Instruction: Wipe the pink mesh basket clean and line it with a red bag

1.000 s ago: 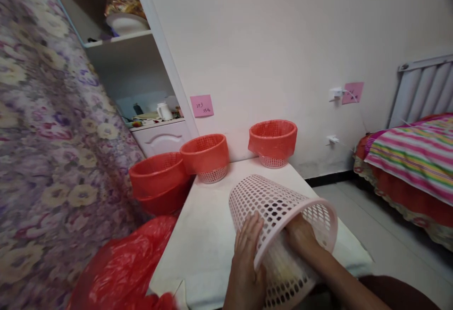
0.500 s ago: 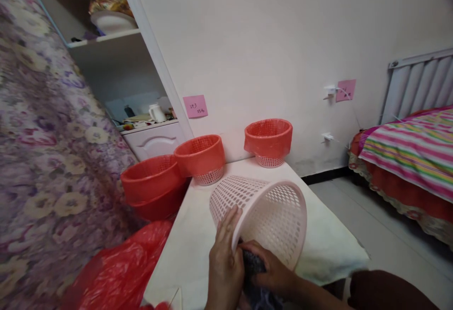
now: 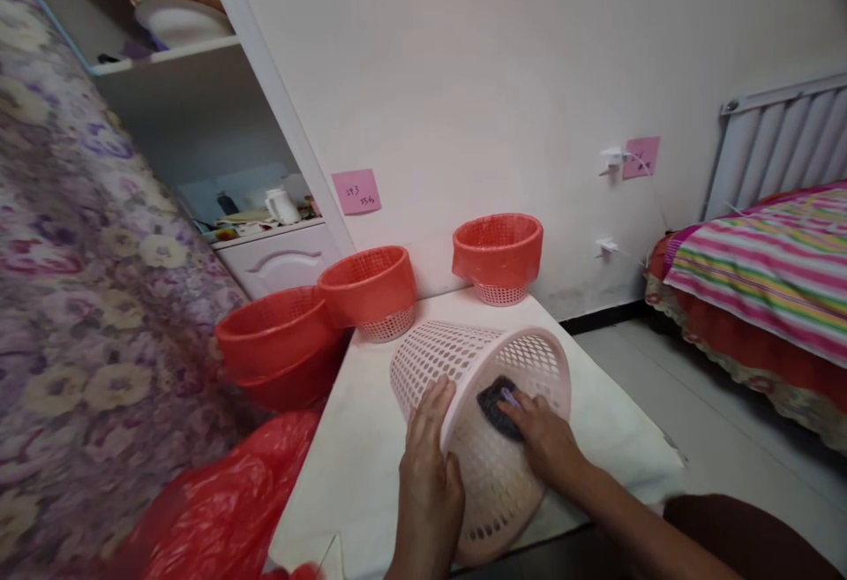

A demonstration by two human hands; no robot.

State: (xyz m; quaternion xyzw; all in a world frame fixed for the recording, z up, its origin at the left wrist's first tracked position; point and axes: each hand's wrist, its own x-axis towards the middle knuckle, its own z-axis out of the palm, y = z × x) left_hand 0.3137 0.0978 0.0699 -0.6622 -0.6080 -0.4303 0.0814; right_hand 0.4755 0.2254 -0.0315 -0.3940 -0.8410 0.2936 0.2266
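1. Head view: a pale pink perforated basket (image 3: 463, 368) lies tipped on its side in the lower centre of the frame, its open mouth turned toward the person, resting on a white-topped table (image 3: 371, 439).
2. Left hand (image 3: 430, 474) lies flat on the outside of the basket wall near the rim, fingers extended and close together.
3. Right hand (image 3: 543, 439) reaches into the basket mouth; its fingertips press a dark cloth (image 3: 498, 403) against the inner wall. Fingers are bent over the cloth; whether they pinch it or only push it cannot be told.
4. Two baskets lined with red bags stand upright at the far edge of the table, against the wall: one at centre (image 3: 369, 289), one to its right (image 3: 498, 253). They stand well apart from each other.
5. A stack of red basins (image 3: 278, 350) sits left of the table, just beside the nearer lined basket.
6. Loose red plastic bags (image 3: 218, 500) lie at the lower left of the frame.
7. Writing: a pink note (image 3: 357, 192) on the wall, left of centre, bears handwritten figures, seemingly "293" above "556", not fully legible. A second pink note (image 3: 640, 156) at the upper right, beside a wall socket, is too small to read.
8. A striped bedcover (image 3: 768, 262) occupies the right edge.
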